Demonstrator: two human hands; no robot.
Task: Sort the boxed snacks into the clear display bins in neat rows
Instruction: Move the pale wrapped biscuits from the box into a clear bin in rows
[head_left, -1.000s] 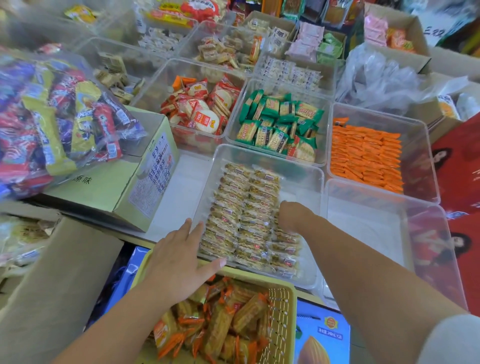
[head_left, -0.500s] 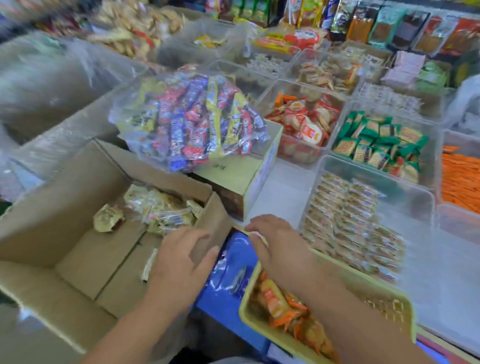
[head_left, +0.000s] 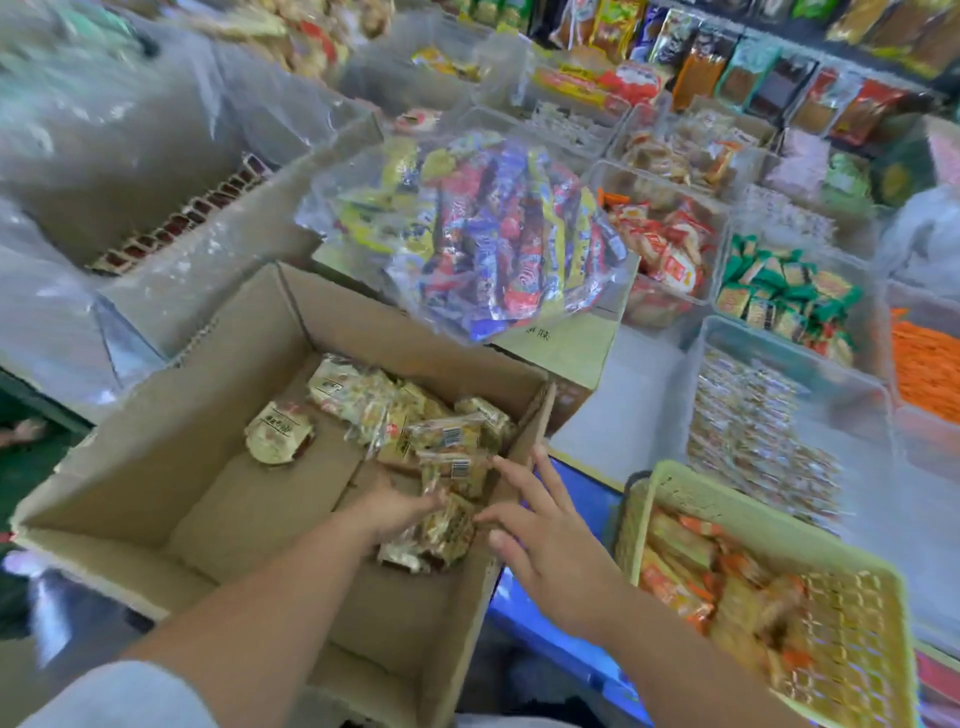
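**Carton of snack packets, both hands at it**

Item: open brown carton (head_left: 208, 467), flaps up, set low and to the left of the white bench (head_left: 623, 400).

Contents: cream-and-gold packets (head_left: 363, 400) heaped toward the carton's far right corner. One lone packet (head_left: 280, 434) lies apart to their left.

Markings: black barcodes on white patches show on two of the upper packets. The lone packet's label carries dark characters, too blurred to read. No brand name can be made out on any wrapper.

Pose, the left hand (head_left: 400, 506): the forearm comes in over the near wall. The fingers curl round a bunch of the packets close to the right wall.

Pose, the right hand (head_left: 550, 545): palm down over the carton's right wall, fingers straight and spread, tips pointing at the heap. The thumb lies beside the held bunch, and the hand holds nothing.

Adjacent stock:
- A clear bin (head_left: 779, 353) on the bench to the right of the carton, its contents laid in close rows.
- A yellow basket (head_left: 727, 501) at near right, holding orange-wrapped snacks.
- A green box (head_left: 566, 343) behind the carton, with the printed character "味" on its top.
- A clear bag (head_left: 483, 234) of blue, red and yellow sweets lying on the box.
- More bins beyond, holding red packs (head_left: 660, 249), green packs (head_left: 779, 296) and orange packs (head_left: 924, 364).
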